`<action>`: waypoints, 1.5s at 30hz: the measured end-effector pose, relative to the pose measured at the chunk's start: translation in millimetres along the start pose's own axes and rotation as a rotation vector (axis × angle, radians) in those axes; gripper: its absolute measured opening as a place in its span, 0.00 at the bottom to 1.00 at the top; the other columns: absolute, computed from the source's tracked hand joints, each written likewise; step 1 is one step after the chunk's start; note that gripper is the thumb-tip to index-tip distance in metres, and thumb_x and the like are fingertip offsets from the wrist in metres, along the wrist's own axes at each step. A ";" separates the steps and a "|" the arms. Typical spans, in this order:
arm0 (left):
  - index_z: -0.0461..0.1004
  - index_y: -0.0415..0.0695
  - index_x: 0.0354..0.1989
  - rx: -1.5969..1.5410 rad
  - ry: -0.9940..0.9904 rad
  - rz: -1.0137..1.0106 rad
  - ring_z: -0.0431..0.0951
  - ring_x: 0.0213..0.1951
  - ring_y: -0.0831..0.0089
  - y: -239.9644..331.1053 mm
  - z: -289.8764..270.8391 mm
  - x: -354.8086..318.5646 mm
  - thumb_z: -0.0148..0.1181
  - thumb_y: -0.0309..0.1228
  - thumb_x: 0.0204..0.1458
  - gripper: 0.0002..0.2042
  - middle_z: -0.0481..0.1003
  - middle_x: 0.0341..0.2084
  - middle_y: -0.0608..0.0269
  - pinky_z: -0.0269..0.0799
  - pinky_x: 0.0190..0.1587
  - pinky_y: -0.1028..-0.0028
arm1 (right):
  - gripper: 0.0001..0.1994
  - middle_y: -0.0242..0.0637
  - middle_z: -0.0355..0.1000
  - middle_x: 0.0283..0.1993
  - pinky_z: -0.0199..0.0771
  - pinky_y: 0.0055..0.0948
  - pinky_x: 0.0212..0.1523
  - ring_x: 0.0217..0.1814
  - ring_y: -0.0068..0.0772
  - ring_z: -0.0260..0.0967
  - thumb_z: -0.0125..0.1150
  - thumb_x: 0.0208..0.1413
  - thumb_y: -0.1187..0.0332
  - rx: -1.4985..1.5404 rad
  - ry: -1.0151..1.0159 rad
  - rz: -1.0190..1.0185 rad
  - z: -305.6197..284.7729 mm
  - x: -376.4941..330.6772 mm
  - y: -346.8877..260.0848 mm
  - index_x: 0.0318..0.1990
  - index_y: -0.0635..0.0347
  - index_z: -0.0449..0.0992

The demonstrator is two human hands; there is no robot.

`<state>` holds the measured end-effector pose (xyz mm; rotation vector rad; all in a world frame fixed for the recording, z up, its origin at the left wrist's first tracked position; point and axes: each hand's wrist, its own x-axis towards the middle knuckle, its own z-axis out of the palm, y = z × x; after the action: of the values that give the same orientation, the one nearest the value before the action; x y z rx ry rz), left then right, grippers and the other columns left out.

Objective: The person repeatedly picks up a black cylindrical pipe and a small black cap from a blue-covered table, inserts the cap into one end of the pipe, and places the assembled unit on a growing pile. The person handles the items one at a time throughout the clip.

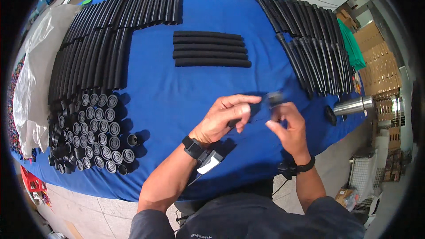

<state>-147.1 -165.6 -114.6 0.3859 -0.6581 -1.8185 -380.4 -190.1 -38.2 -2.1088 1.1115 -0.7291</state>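
Over the front middle of the blue-covered table, my left hand (226,117) is curled with thumb and fingers closed round a dark piece, mostly hidden by the fingers. Close to its right, my right hand (290,124) pinches a small dark part (274,99) with a greyish top, smeared by motion. The two hands are apart, at about the same height. Beyond them lies a row of several black foam-like tubes (210,49). To the left stand many round black caps (102,126) with ringed tops, a few of them set apart at the group's right edge.
Long black tubes (88,62) lie in two rows at the far left, beside a clear plastic bag (37,75). At the right are black tapered shafts (314,44), a green bag (352,46) and a steel bottle (354,105). The blue cloth (155,84) covers the table.
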 end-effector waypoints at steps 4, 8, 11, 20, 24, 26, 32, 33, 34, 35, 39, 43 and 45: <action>0.80 0.35 0.46 0.066 0.251 0.015 0.70 0.23 0.77 -8.5 -5.3 7.3 0.51 0.40 0.69 0.18 0.74 0.22 0.64 0.71 0.27 0.73 | 0.14 0.42 0.77 0.51 0.77 0.33 0.56 0.54 0.34 0.75 0.66 0.61 0.75 0.819 0.251 0.239 -10.6 3.3 11.6 0.53 0.63 0.77; 0.75 0.37 0.54 0.132 0.240 0.103 0.74 0.26 0.76 -9.0 7.2 10.4 0.58 0.27 0.64 0.13 0.76 0.29 0.61 0.73 0.29 0.74 | 0.11 0.42 0.77 0.53 0.80 0.36 0.59 0.57 0.36 0.75 0.63 0.65 0.71 1.460 0.224 0.467 -12.1 2.6 29.2 0.52 0.63 0.76; 0.68 0.42 0.68 0.215 0.000 -0.009 0.75 0.30 0.78 -1.9 17.0 6.4 0.62 0.21 0.59 0.27 0.78 0.34 0.62 0.75 0.32 0.75 | 0.12 0.41 0.76 0.53 0.81 0.32 0.58 0.56 0.36 0.75 0.62 0.67 0.65 1.730 0.192 0.728 9.6 -11.6 43.9 0.50 0.65 0.75; 0.73 0.44 0.62 0.170 -0.081 -0.040 0.74 0.29 0.81 -4.5 7.9 -0.9 0.67 0.26 0.58 0.22 0.77 0.31 0.69 0.72 0.31 0.77 | 0.18 0.42 0.75 0.48 0.79 0.30 0.48 0.50 0.35 0.75 0.73 0.57 0.66 0.420 -0.155 0.499 2.6 -27.6 24.9 0.49 0.63 0.73; 0.73 0.43 0.59 0.139 -0.089 -0.031 0.75 0.27 0.80 -4.6 8.7 -1.1 0.68 0.27 0.58 0.20 0.79 0.32 0.65 0.72 0.30 0.78 | 0.25 0.48 0.72 0.49 0.76 0.40 0.50 0.49 0.45 0.73 0.77 0.46 0.74 -0.540 0.185 -0.248 9.5 -1.6 12.8 0.51 0.63 0.71; 0.71 0.43 0.62 0.121 -0.125 -0.035 0.78 0.30 0.76 -2.7 8.8 -2.3 0.68 0.29 0.58 0.23 0.80 0.33 0.59 0.74 0.31 0.77 | 0.27 0.49 0.71 0.49 0.74 0.41 0.53 0.50 0.50 0.72 0.76 0.45 0.75 -0.409 0.101 -0.199 11.1 2.2 28.5 0.53 0.63 0.70; 0.70 0.42 0.66 0.096 -0.155 -0.040 0.79 0.27 0.74 -0.9 6.9 -2.5 0.66 0.33 0.60 0.25 0.81 0.31 0.55 0.74 0.30 0.75 | 0.19 0.46 0.76 0.46 0.75 0.39 0.52 0.49 0.46 0.77 0.70 0.53 0.76 -0.156 -0.138 0.058 -5.3 -7.8 27.9 0.52 0.64 0.71; 0.70 0.42 0.66 0.089 -0.173 -0.059 0.79 0.26 0.74 0.1 5.1 -2.4 0.65 0.33 0.61 0.25 0.81 0.30 0.55 0.74 0.30 0.75 | 0.18 0.47 0.77 0.47 0.75 0.40 0.53 0.49 0.44 0.78 0.68 0.55 0.74 -0.100 -0.187 0.097 -9.4 -11.8 20.2 0.52 0.64 0.71; 0.70 0.41 0.66 0.070 -0.174 -0.055 0.79 0.26 0.74 0.7 5.2 -2.1 0.65 0.33 0.61 0.25 0.81 0.29 0.55 0.75 0.30 0.75 | 0.19 0.46 0.77 0.47 0.75 0.39 0.53 0.49 0.43 0.78 0.69 0.55 0.74 -0.061 -0.227 0.123 -11.7 -14.1 19.9 0.53 0.64 0.71; 0.71 0.41 0.65 0.052 -0.174 -0.051 0.79 0.26 0.74 0.9 5.8 -2.5 0.65 0.33 0.61 0.24 0.81 0.29 0.56 0.75 0.30 0.75 | 0.19 0.46 0.77 0.46 0.75 0.38 0.53 0.49 0.42 0.77 0.69 0.55 0.73 -0.022 -0.267 0.149 -14.4 -15.6 20.5 0.53 0.64 0.71; 0.71 0.40 0.64 0.046 -0.144 -0.049 0.78 0.24 0.74 0.9 8.9 -2.5 0.65 0.33 0.61 0.24 0.79 0.24 0.59 0.75 0.29 0.73 | 0.20 0.42 0.75 0.41 0.74 0.33 0.48 0.44 0.35 0.75 0.69 0.56 0.72 -0.089 -0.144 -0.008 3.2 -20.2 19.9 0.54 0.64 0.71; 0.65 0.40 0.68 -0.031 -0.094 0.040 0.79 0.29 0.72 -4.6 -1.1 2.4 0.61 0.33 0.62 0.26 0.78 0.31 0.56 0.77 0.33 0.71 | 0.19 0.38 0.75 0.37 0.75 0.29 0.39 0.37 0.27 0.74 0.67 0.59 0.72 -0.144 -0.075 0.108 12.6 -24.9 31.9 0.55 0.64 0.68; 0.62 0.40 0.70 -0.102 0.069 0.136 0.79 0.34 0.70 -5.1 -2.0 6.0 0.59 0.33 0.63 0.27 0.77 0.36 0.54 0.80 0.38 0.69 | 0.19 0.35 0.75 0.35 0.74 0.26 0.35 0.33 0.23 0.72 0.67 0.60 0.71 0.136 -0.039 0.279 11.6 -28.8 32.2 0.55 0.64 0.67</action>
<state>-151.9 -170.5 -118.9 0.3271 -0.5287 -1.6946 -402.4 -176.4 -74.7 -1.8012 1.2656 -0.6096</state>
